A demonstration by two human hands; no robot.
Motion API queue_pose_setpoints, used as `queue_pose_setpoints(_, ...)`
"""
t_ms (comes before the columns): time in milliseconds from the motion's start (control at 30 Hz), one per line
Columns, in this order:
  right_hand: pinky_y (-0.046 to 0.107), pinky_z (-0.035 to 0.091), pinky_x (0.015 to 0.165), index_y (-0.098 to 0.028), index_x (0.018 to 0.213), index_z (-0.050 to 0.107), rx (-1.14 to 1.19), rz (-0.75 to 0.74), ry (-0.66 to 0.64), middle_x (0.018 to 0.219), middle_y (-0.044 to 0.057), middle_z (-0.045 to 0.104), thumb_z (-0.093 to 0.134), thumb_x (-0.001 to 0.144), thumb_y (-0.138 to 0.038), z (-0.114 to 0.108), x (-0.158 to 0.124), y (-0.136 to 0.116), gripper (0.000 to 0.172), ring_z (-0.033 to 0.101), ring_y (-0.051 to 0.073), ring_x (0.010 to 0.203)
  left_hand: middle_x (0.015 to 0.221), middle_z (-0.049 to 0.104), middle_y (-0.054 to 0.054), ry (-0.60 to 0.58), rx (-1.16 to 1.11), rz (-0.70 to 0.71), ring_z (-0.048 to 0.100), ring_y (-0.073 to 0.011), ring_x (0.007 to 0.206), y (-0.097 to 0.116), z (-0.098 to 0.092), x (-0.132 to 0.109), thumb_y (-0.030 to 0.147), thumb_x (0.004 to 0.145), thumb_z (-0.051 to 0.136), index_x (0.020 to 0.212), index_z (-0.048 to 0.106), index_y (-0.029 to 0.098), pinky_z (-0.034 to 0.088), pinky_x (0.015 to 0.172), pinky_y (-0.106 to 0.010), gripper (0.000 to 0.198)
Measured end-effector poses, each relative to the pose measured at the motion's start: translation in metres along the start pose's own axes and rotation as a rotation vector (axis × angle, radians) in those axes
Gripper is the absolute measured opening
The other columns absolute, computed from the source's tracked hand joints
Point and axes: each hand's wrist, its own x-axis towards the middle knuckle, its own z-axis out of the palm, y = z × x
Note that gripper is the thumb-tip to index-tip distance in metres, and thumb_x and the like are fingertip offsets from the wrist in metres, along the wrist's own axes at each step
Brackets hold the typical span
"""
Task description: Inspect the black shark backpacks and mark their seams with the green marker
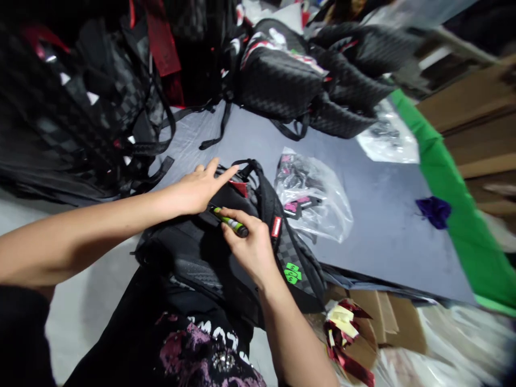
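A black backpack [298,242] with a checkered side, a red tag and green printed marks lies at the near edge of the table, against my body. My left hand [201,188] rests on its upper part, thumb and fingers spread, beside a small red piece [239,188]. My right hand [252,244] is closed around a green-and-black pen-shaped tool [229,220]. The tool's thin dark end points at the black fabric just below my left hand. Its exact kind I cannot make out, and the spot under its tip is partly hidden.
A clear plastic bag [318,199] with black-and-pink tags lies right of the backpack. Checkered bags [282,75] stand at the back, and more [116,97] are heaped at left. A purple cloth [434,211] lies near the green edge strip [447,183]. Cardboard boxes [471,102] stand at right.
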Motion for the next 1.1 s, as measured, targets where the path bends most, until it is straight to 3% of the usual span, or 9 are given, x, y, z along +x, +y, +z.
queue_pose_setpoints(133, 0.032, 0.057, 0.083, -0.024, 0.100, 0.076, 0.039, 0.082, -0.039, 0.096, 0.001, 0.080, 0.061, 0.081, -0.017, 0.000, 0.004, -0.002, 0.026, 0.074, 0.019, 0.084, 0.166, 0.008, -0.025, 0.020, 0.031, -0.003, 0.043, -0.0416, 0.141, -0.003, 0.002, 0.002, 0.009, 0.085, 0.059, 0.161, -0.005, 0.031, 0.048, 0.103, -0.044, 0.101)
queue_pose_setpoints(233, 0.036, 0.056, 0.088, -0.024, 0.095, 0.075, -0.055, 0.045, 0.002, 0.097, 0.002, 0.079, 0.062, 0.083, -0.019, -0.028, -0.003, -0.011, 0.019, 0.075, 0.022, 0.088, 0.166, 0.009, -0.025, 0.034, 0.019, 0.005, 0.041, -0.0406, 0.143, -0.004, 0.004, 0.002, 0.008, 0.086, 0.056, 0.161, -0.002, 0.028, 0.047, 0.105, -0.043, 0.097)
queue_pose_setpoints(333, 0.041, 0.051, 0.101, -0.024, 0.088, 0.071, -0.084, -0.080, 0.238, 0.122, 0.007, 0.074, 0.061, 0.088, -0.025, -0.080, -0.017, -0.008, 0.010, 0.069, 0.026, 0.114, 0.166, 0.013, -0.023, 0.059, 0.017, 0.012, 0.043, -0.0379, 0.143, -0.006, 0.008, 0.001, 0.007, 0.084, 0.054, 0.161, 0.001, 0.029, 0.047, 0.106, -0.042, 0.097)
queue_pose_setpoints(433, 0.040, 0.052, 0.098, -0.023, 0.096, 0.066, -0.308, -0.105, 0.562, 0.113, 0.009, 0.074, 0.053, 0.089, -0.017, -0.133, -0.020, 0.028, 0.016, 0.068, 0.026, 0.111, 0.166, 0.017, -0.022, 0.091, 0.027, 0.011, 0.046, -0.0367, 0.141, -0.007, 0.014, 0.003, 0.005, 0.083, 0.053, 0.161, 0.002, 0.030, 0.048, 0.107, -0.042, 0.097)
queue_pose_setpoints(467, 0.039, 0.054, 0.093, -0.021, 0.104, 0.066, -0.453, -0.063, 0.539, 0.106, 0.009, 0.074, 0.052, 0.086, -0.013, -0.146, -0.017, 0.047, 0.025, 0.069, 0.026, 0.104, 0.166, 0.017, -0.022, 0.100, 0.025, 0.008, 0.046, -0.0367, 0.141, -0.007, 0.015, 0.004, 0.004, 0.083, 0.052, 0.162, 0.002, 0.030, 0.048, 0.107, -0.043, 0.097)
queue_pose_setpoints(533, 0.037, 0.053, 0.090, -0.018, 0.125, 0.062, -0.752, 0.124, 0.230, 0.109, 0.012, 0.072, 0.051, 0.081, -0.007, -0.163, -0.004, 0.088, 0.047, 0.069, 0.027, 0.103, 0.166, 0.016, -0.024, 0.108, 0.014, 0.002, 0.044, -0.0372, 0.142, -0.007, 0.017, 0.005, 0.003, 0.081, 0.053, 0.162, 0.003, 0.028, 0.048, 0.107, -0.043, 0.098)
queue_pose_setpoints(633, 0.032, 0.051, 0.086, -0.020, 0.124, 0.067, -0.912, 0.269, -0.069, 0.119, 0.012, 0.069, 0.053, 0.083, -0.005, -0.169, 0.019, 0.141, 0.046, 0.069, 0.025, 0.102, 0.165, 0.016, -0.024, 0.112, 0.005, -0.013, 0.045, -0.0376, 0.142, -0.005, 0.019, 0.006, 0.002, 0.079, 0.056, 0.162, 0.005, 0.028, 0.048, 0.106, -0.043, 0.101)
queue_pose_setpoints(833, 0.030, 0.049, 0.083, -0.019, 0.113, 0.071, -0.899, 0.310, -0.096, 0.124, 0.013, 0.067, 0.077, 0.077, -0.023, -0.166, 0.054, 0.172, 0.037, 0.068, 0.027, 0.106, 0.166, 0.017, -0.023, 0.114, 0.012, -0.038, 0.045, -0.0380, 0.142, -0.002, 0.018, 0.005, 0.003, 0.078, 0.059, 0.162, 0.006, 0.028, 0.049, 0.107, -0.045, 0.102)
queue_pose_setpoints(1100, 0.034, 0.050, 0.073, -0.023, 0.093, 0.074, -0.873, 0.348, 0.044, 0.096, 0.010, 0.076, 0.059, 0.089, -0.026, -0.190, 0.060, 0.167, 0.016, 0.071, 0.029, 0.094, 0.166, 0.018, -0.023, 0.134, 0.014, -0.030, 0.045, -0.0379, 0.142, -0.002, 0.018, 0.005, 0.003, 0.078, 0.058, 0.162, 0.008, 0.028, 0.047, 0.109, -0.046, 0.101)
